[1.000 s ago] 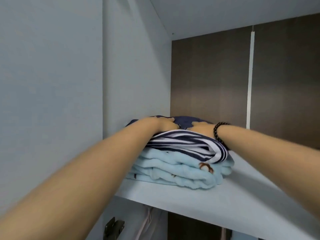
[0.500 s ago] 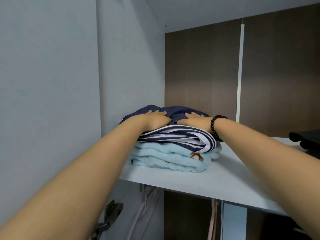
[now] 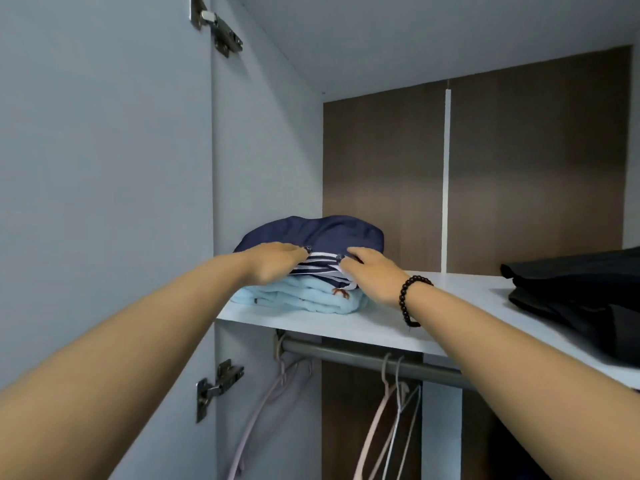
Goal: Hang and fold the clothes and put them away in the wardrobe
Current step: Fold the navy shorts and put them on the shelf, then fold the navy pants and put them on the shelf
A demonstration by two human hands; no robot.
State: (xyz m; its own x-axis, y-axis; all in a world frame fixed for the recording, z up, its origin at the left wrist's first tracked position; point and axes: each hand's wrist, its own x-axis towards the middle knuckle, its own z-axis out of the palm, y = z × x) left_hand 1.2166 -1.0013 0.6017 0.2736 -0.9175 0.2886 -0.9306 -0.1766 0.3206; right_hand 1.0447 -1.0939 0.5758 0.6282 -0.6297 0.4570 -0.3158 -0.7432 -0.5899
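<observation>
Navy cloth tops the pile: a folded navy garment [image 3: 318, 233] lies over a navy-and-white striped piece [image 3: 322, 266], and both sit on a folded light-blue fleece [image 3: 304, 297], all at the left end of the wardrobe shelf [image 3: 388, 323], hard against the side wall at about ten o'clock from the view's centre. The step in hand looks like the put-away of folded clothes, with the stack already set down and being squared.

The left hand [image 3: 273, 263] rests on the stack's front left edge, fingers bent over the striped layer, seemingly pinching it. The right hand [image 3: 372, 271], a dark bead bracelet [image 3: 410, 296] at its wrist, holds the front right corner in the same way; how firmly either grips cannot be told. Both forearms reach up and forward from five and seven o'clock.

Next, by judgement, the hands should let go without dragging the striped edge outward, then fetch another garment. A dark folded garment [image 3: 581, 292] lies well apart at three o'clock. Bare hangers [image 3: 391, 410] hang on the rail [image 3: 363, 358] at six o'clock.
</observation>
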